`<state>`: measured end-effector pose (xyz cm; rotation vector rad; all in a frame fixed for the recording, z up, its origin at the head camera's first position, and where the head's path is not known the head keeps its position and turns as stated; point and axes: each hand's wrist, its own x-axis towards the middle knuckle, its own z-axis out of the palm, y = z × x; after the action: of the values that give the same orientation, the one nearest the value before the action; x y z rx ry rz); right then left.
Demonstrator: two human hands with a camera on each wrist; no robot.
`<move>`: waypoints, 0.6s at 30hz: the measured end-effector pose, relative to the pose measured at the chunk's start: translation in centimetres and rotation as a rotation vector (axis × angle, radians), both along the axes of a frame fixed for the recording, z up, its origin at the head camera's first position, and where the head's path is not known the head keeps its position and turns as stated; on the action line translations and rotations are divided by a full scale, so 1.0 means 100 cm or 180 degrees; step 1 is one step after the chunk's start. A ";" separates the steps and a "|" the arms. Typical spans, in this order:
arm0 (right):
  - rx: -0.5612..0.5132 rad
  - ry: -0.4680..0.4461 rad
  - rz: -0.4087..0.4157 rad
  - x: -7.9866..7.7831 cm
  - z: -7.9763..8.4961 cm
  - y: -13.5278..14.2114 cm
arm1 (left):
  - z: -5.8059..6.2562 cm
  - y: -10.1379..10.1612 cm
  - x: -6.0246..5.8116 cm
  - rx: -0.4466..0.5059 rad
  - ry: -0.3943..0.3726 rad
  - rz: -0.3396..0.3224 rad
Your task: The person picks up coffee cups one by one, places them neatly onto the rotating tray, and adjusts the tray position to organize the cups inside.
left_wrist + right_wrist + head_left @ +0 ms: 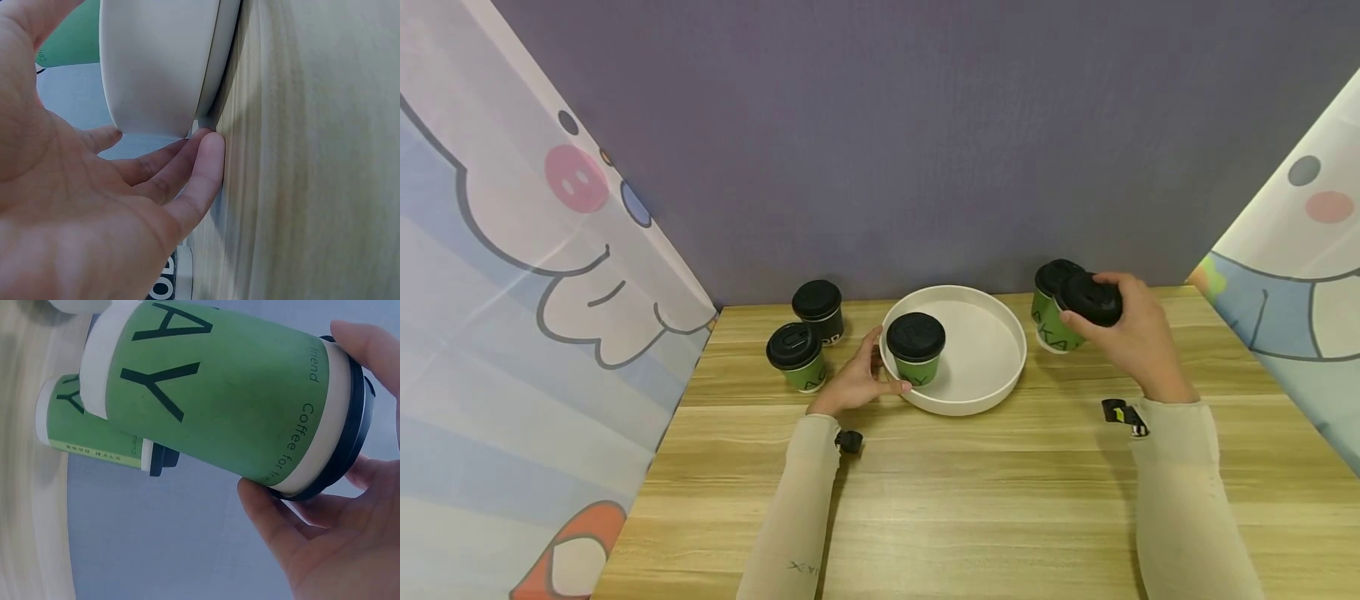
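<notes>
My right hand [1131, 333] grips a green paper coffee cup [219, 394] around its black lid [1091, 298]. The cup is tilted, and its white base is raised above the tabletop in the right wrist view. Behind it stands a second green coffee cup [94, 422] with a black lid. My left hand [853, 379] holds the left side of a round white tray [981, 358], thumb at the rim and fingertips low against the outer wall [156, 75]. Inside the tray, near that hand, a lidded green coffee cup [917, 367] stands upright.
Left of the tray, a green coffee cup [805, 373] stands close to my left wrist, with a black coffee cup [820, 310] behind it. A grey-purple panel [880, 150] rises along the back edge of the wooden table [985, 500]. Cartoon-printed sheets [497, 333] flank both sides.
</notes>
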<state>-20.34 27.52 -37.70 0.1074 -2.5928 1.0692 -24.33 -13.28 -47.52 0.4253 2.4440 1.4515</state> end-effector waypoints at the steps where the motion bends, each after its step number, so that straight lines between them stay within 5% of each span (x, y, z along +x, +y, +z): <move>1: -0.0009 0.0008 0.0017 0.000 0.000 -0.001 | 0.000 0.000 0.000 -0.0006 -0.0002 0.0004; 18: 0.0032 0.0077 0.0250 -0.003 -0.003 -0.027 | 0.003 0.000 0.002 -0.0007 0.0015 -0.0005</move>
<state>-20.67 24.82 -37.97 0.2249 -2.5919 1.0749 -24.10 -13.31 -47.26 0.4305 2.4484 1.4486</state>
